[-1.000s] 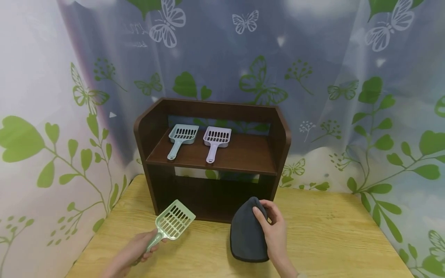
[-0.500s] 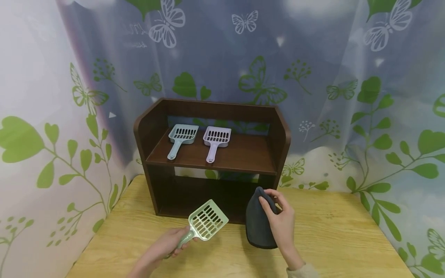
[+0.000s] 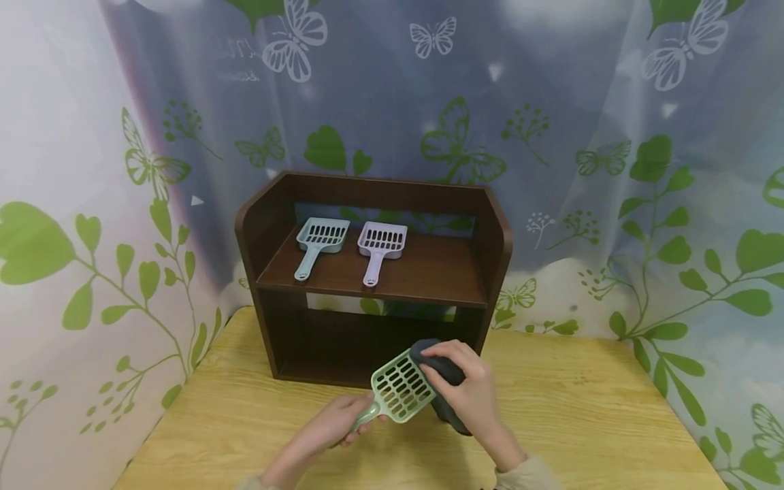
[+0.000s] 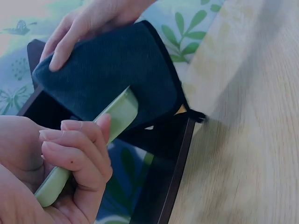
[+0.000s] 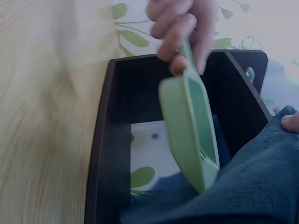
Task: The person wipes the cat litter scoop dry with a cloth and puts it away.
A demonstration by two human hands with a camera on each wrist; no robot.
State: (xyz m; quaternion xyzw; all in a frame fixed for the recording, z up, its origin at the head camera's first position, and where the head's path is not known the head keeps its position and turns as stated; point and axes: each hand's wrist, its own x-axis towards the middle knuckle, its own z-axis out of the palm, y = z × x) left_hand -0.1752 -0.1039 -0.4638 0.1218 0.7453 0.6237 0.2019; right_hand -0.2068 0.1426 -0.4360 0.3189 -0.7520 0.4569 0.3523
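A green slotted litter scoop (image 3: pixel 403 386) is gripped by its handle in my left hand (image 3: pixel 335 423), held above the table in front of the shelf. My right hand (image 3: pixel 468 388) pinches a folded dark blue-grey cloth (image 3: pixel 442 368), whose upper part meets the far right edge of the scoop's head. In the left wrist view the cloth (image 4: pixel 112 70) hangs broad and flat behind the scoop (image 4: pixel 122 114). The right wrist view has the scoop (image 5: pixel 187 126) edge-on, its tip at the cloth (image 5: pixel 252 182).
A dark brown two-tier shelf (image 3: pixel 429 272) stands at the back of the wooden table (image 3: pixel 563 408). On its upper board lie a pale blue scoop (image 3: pixel 321 238) and a lilac scoop (image 3: pixel 381 241). A patterned curtain (image 3: pixel 380 88) hangs behind.
My left hand has carried the green scoop rightward to the cloth. My right hand first shifted right, then came back left, and the cloth now folds over the scoop's edge.
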